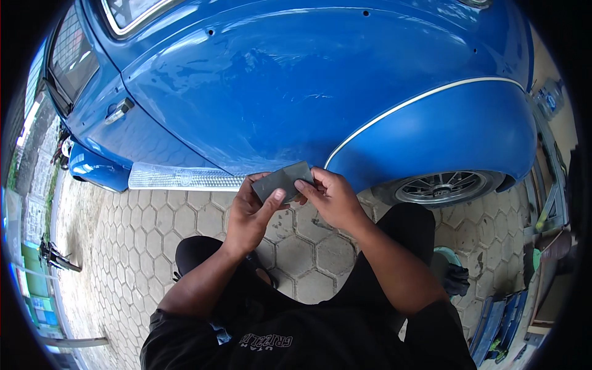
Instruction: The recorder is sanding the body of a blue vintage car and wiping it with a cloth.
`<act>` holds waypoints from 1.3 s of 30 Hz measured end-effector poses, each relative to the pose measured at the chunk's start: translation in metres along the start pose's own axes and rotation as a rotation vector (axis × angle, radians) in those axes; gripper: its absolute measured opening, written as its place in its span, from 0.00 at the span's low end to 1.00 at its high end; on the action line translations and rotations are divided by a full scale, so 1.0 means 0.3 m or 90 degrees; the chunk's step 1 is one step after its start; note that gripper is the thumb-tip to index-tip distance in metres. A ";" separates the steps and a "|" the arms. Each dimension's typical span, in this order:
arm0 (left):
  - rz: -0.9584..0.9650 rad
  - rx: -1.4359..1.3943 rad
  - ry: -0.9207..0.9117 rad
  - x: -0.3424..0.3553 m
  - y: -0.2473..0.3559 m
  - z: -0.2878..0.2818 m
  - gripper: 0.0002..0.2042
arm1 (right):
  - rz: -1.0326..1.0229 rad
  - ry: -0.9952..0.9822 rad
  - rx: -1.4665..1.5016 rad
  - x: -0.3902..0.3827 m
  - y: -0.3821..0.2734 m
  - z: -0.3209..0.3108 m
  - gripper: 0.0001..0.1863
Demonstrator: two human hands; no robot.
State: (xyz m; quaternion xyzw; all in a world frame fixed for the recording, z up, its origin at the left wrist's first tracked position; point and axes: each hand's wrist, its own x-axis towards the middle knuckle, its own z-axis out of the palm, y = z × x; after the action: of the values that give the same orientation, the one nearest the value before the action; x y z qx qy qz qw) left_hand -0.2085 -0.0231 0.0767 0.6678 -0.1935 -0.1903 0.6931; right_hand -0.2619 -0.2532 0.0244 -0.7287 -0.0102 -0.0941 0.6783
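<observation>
Both my hands grip a dark grey sheet that looks like folded sandpaper, close in front of a blue car's body. My left hand is closed on its left part, thumb lying on top. At the other end, my right hand pinches it between thumb and fingers. The fingertips beneath the sheet are partly hidden. Dull patches and pale streaks show on the blue panel above my hands.
A white running board runs left below the door handle. At right are the fender's white trim and a wheel. Hexagonal pavers lie underfoot. A pale green bucket with something black stands beside my right leg.
</observation>
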 end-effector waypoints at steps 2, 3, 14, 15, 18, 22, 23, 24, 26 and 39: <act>-0.012 0.145 0.017 0.018 -0.004 -0.035 0.17 | -0.028 0.006 0.021 -0.002 0.003 0.018 0.17; 0.019 0.082 0.031 0.018 -0.006 -0.044 0.15 | -0.041 -0.008 0.042 -0.005 0.003 0.027 0.17; 0.018 0.001 0.028 -0.036 0.054 -0.092 0.19 | -0.023 0.006 0.042 -0.031 0.006 0.059 0.20; 0.011 -0.013 0.022 -0.036 0.053 -0.093 0.20 | -0.045 0.022 0.051 -0.032 0.002 0.061 0.21; 0.017 -0.032 0.014 -0.037 0.043 -0.098 0.18 | -0.047 0.034 0.115 -0.040 -0.024 0.072 0.17; 0.055 0.080 0.008 -0.044 0.023 -0.095 0.13 | -0.043 0.048 0.221 -0.062 -0.065 0.097 0.10; 0.032 0.087 0.006 -0.044 0.020 -0.094 0.13 | -0.020 0.050 0.217 -0.065 -0.072 0.101 0.10; 0.028 0.090 -0.001 -0.043 0.019 -0.095 0.13 | -0.023 0.042 0.211 -0.067 -0.076 0.104 0.10; 0.024 0.097 -0.008 -0.041 0.021 -0.095 0.13 | -0.023 0.028 0.196 -0.066 -0.078 0.100 0.10; 0.108 0.318 -0.190 -0.087 0.141 -0.111 0.21 | -0.162 0.458 0.175 -0.479 -0.150 -0.454 0.14</act>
State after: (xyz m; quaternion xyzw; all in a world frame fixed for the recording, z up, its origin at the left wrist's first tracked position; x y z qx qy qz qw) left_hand -0.2133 0.0205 0.1174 0.7637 -0.3889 -0.1744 0.4848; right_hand -0.4264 -0.3684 0.0554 -0.5446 0.1250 -0.4243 0.7125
